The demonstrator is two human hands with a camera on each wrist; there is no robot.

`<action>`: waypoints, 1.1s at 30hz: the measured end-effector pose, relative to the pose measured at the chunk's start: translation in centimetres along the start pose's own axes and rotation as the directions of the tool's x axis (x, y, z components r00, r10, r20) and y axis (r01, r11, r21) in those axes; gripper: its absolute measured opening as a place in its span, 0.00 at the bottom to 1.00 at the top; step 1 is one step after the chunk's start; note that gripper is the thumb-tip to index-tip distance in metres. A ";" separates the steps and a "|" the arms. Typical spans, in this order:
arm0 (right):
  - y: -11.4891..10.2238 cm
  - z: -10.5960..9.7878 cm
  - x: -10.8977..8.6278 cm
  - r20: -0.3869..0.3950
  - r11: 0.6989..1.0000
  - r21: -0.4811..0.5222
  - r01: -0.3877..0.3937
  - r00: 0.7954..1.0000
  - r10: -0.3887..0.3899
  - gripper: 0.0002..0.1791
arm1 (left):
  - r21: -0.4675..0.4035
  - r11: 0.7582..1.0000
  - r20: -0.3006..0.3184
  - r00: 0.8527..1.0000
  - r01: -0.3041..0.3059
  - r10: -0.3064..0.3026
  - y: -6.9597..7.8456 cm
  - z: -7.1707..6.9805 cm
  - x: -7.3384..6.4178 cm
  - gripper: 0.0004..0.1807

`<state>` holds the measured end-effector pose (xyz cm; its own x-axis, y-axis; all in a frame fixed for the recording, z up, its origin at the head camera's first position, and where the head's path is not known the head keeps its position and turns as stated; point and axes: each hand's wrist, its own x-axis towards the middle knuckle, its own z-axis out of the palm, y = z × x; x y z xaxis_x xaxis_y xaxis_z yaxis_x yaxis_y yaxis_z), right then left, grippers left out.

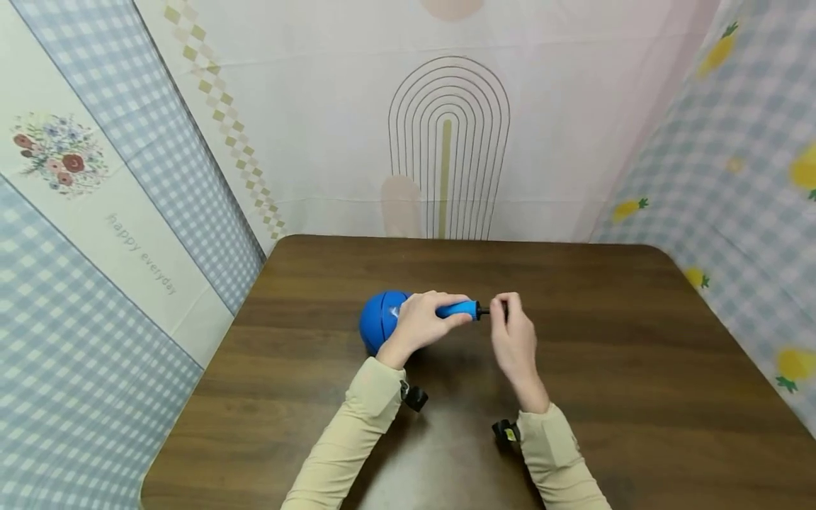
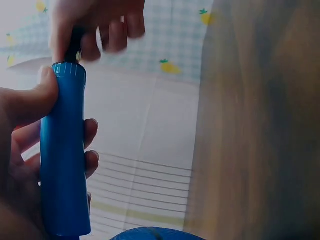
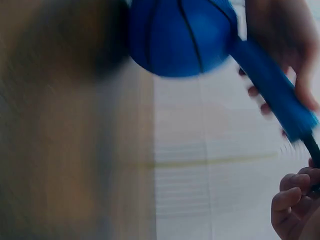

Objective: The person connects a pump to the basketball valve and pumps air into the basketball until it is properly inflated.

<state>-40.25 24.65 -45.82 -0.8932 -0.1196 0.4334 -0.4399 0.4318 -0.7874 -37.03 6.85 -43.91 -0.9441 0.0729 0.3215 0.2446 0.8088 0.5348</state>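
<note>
A blue ball [image 1: 377,322] with black seam lines sits on the table at the left of the hands. From it a blue hand pump [image 1: 460,309] points right, its barrel gripped by my left hand [image 1: 422,320]. In the left wrist view the thumb and fingers wrap the pump barrel [image 2: 65,150] just below its ribbed cap. My right hand [image 1: 515,338] holds the black handle end, fingers curled round it. A short length of black rod [image 3: 311,146] shows between barrel and right hand. Where the pump meets the ball is hidden by the left hand in the head view.
The brown wooden table [image 1: 605,368] has rounded far corners. Behind it hangs a pale cloth [image 1: 331,142] with an arch pattern, and checked cloths [image 1: 752,234] flank the sides. A small black camera [image 1: 416,398] is strapped at the left wrist, another [image 1: 505,433] at the right.
</note>
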 end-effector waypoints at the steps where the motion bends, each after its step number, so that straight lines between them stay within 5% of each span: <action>1: 0.3 -0.6 0.0 -0.035 1.000 -0.007 -0.009 0.999 0.009 0.15 | 0.014 1.000 -0.008 1.000 -0.006 0.006 -0.2 0.0 -0.2 0.21; 6: 1.3 -2.2 -0.7 -0.170 0.995 0.033 -0.095 0.980 0.099 0.15 | 0.136 0.986 -0.108 0.988 -0.096 0.111 -1.5 0.6 -1.7 0.19; 10: 0.5 -0.4 -2.5 -0.192 0.989 0.114 -0.099 0.974 0.120 0.10 | 0.241 0.938 -0.242 0.920 -0.251 0.308 -1.5 2.1 -2.5 0.17; 13: 0.0 1.7 -3.8 -0.128 0.981 0.178 -0.082 0.986 0.106 0.10 | 0.290 0.909 -0.275 0.884 -0.299 0.379 -1.0 3.1 -2.7 0.17; 18: 0.9 2.2 -4.9 0.007 0.992 0.117 -0.055 0.999 0.054 0.08 | 0.324 0.904 -0.165 0.925 -0.278 0.343 -0.4 3.2 -3.7 0.23; 21: 1.7 0.8 -5.1 0.004 1.000 0.012 0.015 1.000 -0.015 0.08 | 0.316 0.908 -0.119 0.938 -0.275 0.326 -0.7 3.0 -4.7 0.23; 28: 2.9 -2.9 -4.8 -0.160 0.999 -0.009 -0.033 0.987 0.031 0.08 | 0.300 0.926 -0.190 0.937 -0.230 0.294 -1.8 2.8 -6.3 0.22; 33: 1.7 0.0 -5.6 -0.136 0.997 0.061 -0.057 0.989 0.065 0.06 | 0.346 0.918 -0.240 0.928 -0.193 0.286 -1.3 3.8 -6.8 0.20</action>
<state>-36.00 26.05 -49.55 -0.8989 0.0318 0.4369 -0.3928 0.3830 -0.8361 -31.78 7.48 -49.73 -0.7530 0.1585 0.6386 0.3302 0.9305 0.1585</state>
